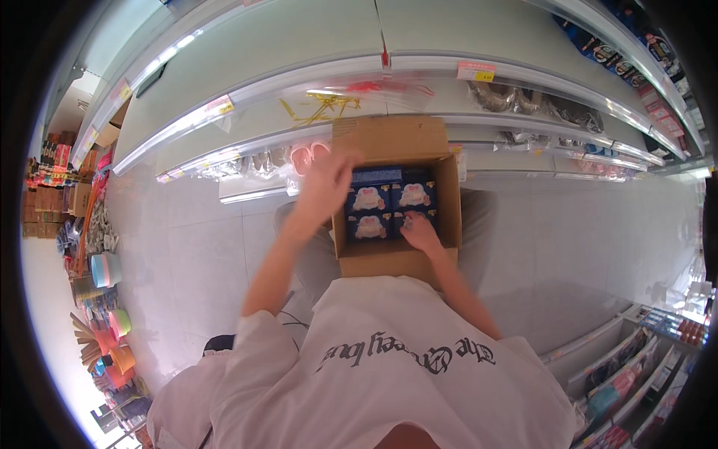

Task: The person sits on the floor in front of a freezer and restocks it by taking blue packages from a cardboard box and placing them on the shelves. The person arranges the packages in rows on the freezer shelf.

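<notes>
An open cardboard box [392, 266] stands between my knees, with its far flap [390, 137] raised against the shelf. Inside it sit several dark blue packs [368, 200] with pale printed fronts, in rows. A blue pack [377, 176] at the far side shows its narrow plain face. My left hand [331, 179], blurred, hovers over the box's left edge near the far flap; nothing shows in its loosely curled fingers. My right hand [419, 231] reaches into the box, its fingers on the near right pack, which it partly covers. Whether it grips that pack cannot be made out.
Shelving with price-tag rails [314, 84] rises ahead. A clear bag with yellow strips [322, 106] and pink slippers [310, 157] lie on lower shelves. Colourful buckets [106, 269] line the left side. Another person [190, 393] is close at my left, and a display rack [622, 365] stands lower right.
</notes>
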`<action>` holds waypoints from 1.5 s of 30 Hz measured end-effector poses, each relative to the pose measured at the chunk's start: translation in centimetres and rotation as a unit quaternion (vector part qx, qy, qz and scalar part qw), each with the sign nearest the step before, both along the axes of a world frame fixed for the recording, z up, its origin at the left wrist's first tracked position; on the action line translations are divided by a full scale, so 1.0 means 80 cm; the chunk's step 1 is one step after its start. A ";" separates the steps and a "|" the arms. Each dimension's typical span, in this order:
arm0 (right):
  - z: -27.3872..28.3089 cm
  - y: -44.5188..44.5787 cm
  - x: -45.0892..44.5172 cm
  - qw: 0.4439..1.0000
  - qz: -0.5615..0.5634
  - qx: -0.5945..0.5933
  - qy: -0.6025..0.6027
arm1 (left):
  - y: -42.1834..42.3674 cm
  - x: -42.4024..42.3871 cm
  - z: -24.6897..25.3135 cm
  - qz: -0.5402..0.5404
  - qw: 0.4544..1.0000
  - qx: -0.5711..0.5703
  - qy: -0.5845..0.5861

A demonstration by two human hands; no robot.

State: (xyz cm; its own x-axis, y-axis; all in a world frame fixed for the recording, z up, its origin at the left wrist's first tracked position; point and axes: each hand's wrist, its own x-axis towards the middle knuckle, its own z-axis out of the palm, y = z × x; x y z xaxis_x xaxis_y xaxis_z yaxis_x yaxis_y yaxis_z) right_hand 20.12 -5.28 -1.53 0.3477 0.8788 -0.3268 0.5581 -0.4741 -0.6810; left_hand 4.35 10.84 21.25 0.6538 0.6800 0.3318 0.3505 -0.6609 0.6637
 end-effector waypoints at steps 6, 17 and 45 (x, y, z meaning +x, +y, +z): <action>-0.028 0.059 0.021 0.999 -0.045 0.027 0.008 | -0.085 -0.050 -0.187 0.205 0.972 0.032 0.106; -0.053 0.136 -0.022 0.957 -0.243 0.157 -0.016 | -0.088 -0.059 -0.216 0.193 0.979 -0.062 0.030; 0.120 -0.068 0.055 0.934 -0.138 0.146 0.294 | -0.105 -0.017 -0.214 0.058 0.858 -0.454 -0.233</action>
